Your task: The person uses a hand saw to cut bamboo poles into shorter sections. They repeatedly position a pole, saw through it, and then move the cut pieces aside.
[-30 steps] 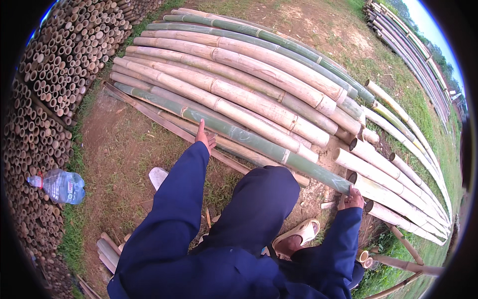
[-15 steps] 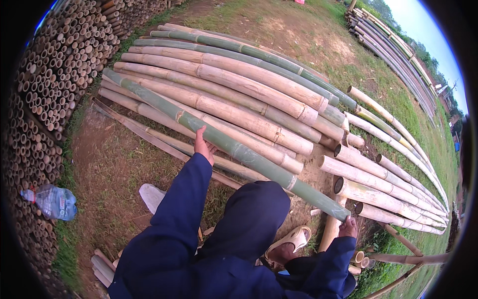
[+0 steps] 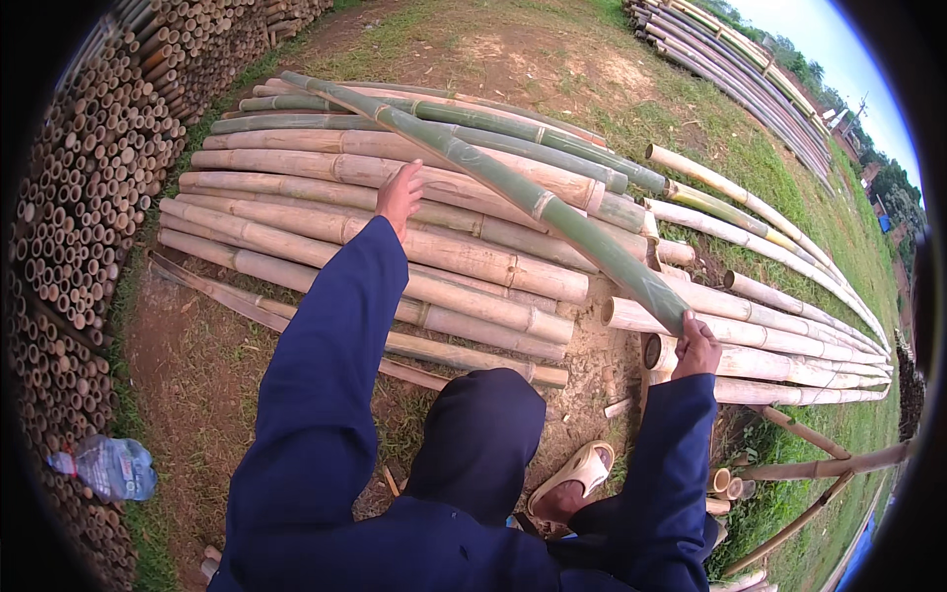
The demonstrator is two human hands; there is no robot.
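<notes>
A long green bamboo pole (image 3: pixel 541 204) slants across the row of cut bamboo, from the far left down to my right. My right hand (image 3: pixel 697 348) is closed round its near end. My left hand (image 3: pixel 399 201) reaches out with fingers apart, a little below the pole's middle, and holds nothing. Beneath that hand lie pale bamboo poles (image 3: pixel 454 254) side by side, with more green poles (image 3: pixel 513 144) at the far side. What the green pole's far end rests on, if anything, I cannot tell.
Stacked bamboo (image 3: pixel 94 197) rises on the left, with a clear plastic bottle (image 3: pixel 116 468) beside it. More pale poles (image 3: pixel 769 367) lie at right, by a bamboo frame (image 3: pixel 824 464). Another pole stack (image 3: pixel 730 74) stands far right. My sandalled foot (image 3: pixel 577 481) is below.
The green pole has moved away from me, across the row. My left hand has come off it and reached farther out. My right hand, still gripping its end, has risen in view.
</notes>
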